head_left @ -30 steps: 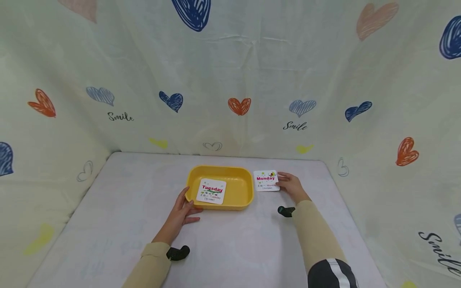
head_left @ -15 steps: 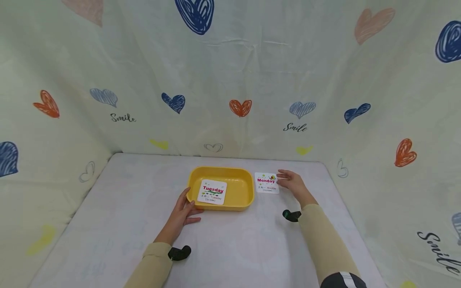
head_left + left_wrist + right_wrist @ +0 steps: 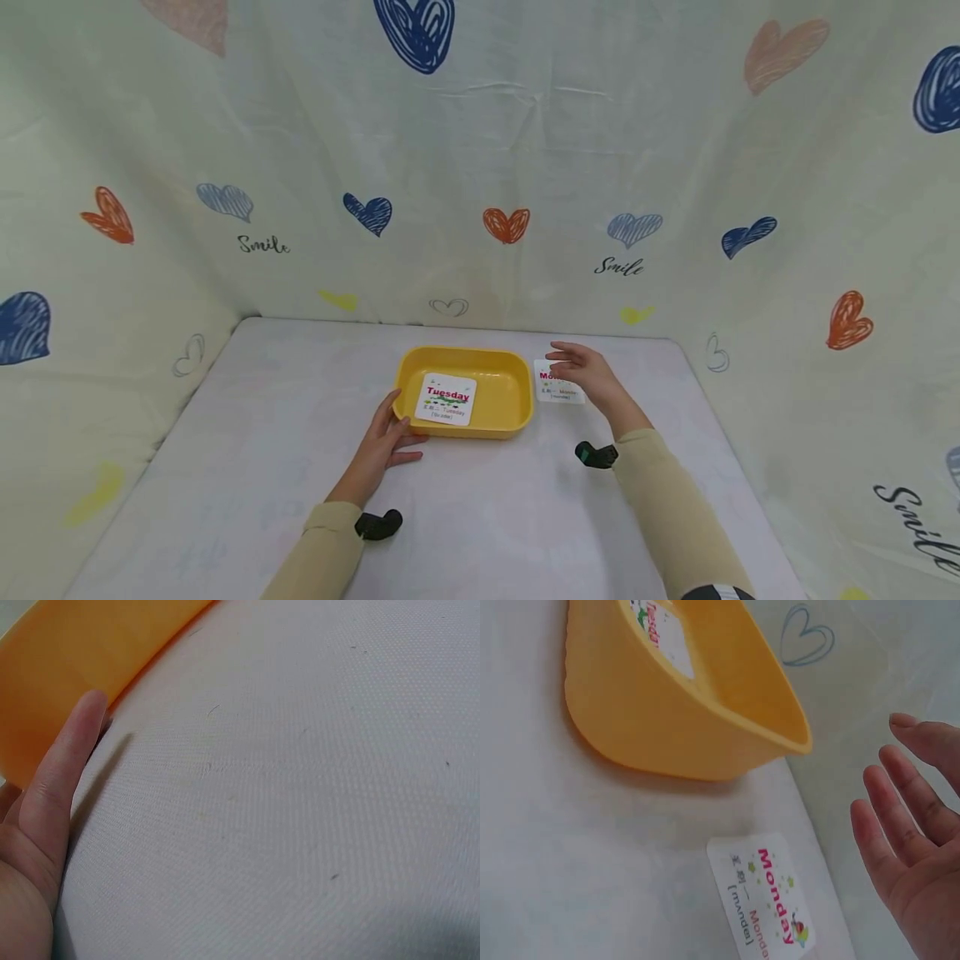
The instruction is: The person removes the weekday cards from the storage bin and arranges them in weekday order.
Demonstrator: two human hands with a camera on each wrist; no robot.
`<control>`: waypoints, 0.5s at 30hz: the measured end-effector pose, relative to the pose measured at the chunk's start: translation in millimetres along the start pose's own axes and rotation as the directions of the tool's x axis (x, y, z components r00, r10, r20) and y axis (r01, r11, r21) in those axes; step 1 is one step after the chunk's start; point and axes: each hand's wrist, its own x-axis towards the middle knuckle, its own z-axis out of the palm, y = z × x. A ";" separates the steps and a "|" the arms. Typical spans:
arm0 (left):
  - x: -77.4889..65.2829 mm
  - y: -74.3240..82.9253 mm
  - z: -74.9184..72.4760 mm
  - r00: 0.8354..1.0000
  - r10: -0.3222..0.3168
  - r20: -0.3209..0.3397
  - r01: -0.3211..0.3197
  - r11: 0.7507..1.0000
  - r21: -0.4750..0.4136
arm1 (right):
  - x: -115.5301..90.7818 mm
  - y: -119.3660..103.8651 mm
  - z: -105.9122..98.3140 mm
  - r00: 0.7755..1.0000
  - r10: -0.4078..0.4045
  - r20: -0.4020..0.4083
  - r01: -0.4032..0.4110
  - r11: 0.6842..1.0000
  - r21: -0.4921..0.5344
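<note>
A yellow tray (image 3: 506, 408) stands on the white table with a "Tuesday" card (image 3: 446, 399) lying in its left part. At the tray's front left corner my left hand (image 3: 378, 449) touches the rim and wall, fingers mostly straight and spread; the left wrist view shows one straight finger (image 3: 56, 776) by the wall. A "Monday" card (image 3: 561, 393) lies flat on the table just right of the tray. Above this card hovers my right hand (image 3: 585, 372), partly hiding its upper right; the right wrist view shows spread fingers (image 3: 900, 802) with nothing between them, apart from the card.
The white table (image 3: 480, 525) ends at the back against a pale curtain (image 3: 450, 150) printed with hearts and the word "Smile". The curtain also hangs along both sides. A black wrist device (image 3: 378, 525) sticks out inward from the left cuff.
My right hand has come off the right edge of the "Monday" card, drawn back slightly, then moved left over it. The left hand keeps its place at the tray. The view shifted slightly.
</note>
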 end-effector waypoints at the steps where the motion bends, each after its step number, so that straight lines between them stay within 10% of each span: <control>1: -0.3 0.2 0.0 1.000 0.004 0.001 -0.004 1.000 0.004 | 0.1 -3.0 3.4 1.000 -0.001 0.009 0.001 1.000 0.007; 15: 0.7 -0.9 -2.1 1.000 0.020 0.015 -0.020 1.000 -0.017 | 13.8 -15.9 70.3 0.986 -0.003 0.164 -0.006 0.998 0.057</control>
